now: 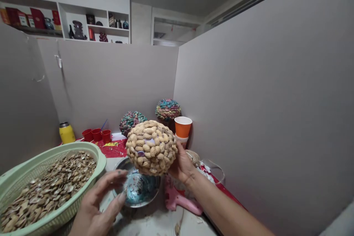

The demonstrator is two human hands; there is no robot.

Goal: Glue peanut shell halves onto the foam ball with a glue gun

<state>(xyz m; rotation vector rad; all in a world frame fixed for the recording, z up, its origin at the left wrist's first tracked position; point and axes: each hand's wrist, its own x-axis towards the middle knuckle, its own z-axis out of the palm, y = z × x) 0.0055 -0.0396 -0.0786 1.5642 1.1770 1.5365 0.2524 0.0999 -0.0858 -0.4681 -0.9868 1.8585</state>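
Observation:
A ball covered in peanut shells (155, 155) is held up over the table, with small purple patches showing between the shells. My right hand (182, 164) grips it from the right side, its fingers partly hidden behind. To the lower left, my left hand (103, 199) is empty, thumb and fingers apart, near a metal bowl (141, 191) stained blue inside. Under the ball and to the right lies a pink hot glue gun (179, 199). At the left stands a green plastic basket (101, 155) filled with loose peanut shells (55, 184).
Two coloured shell-covered balls (132, 121) (167, 109) stand at the back. Orange paper cups (183, 129) are stacked by the right partition (262, 92). Several small red cups (96, 134) and a yellow bottle (66, 133) stand at the back left. Grey partitions enclose the table.

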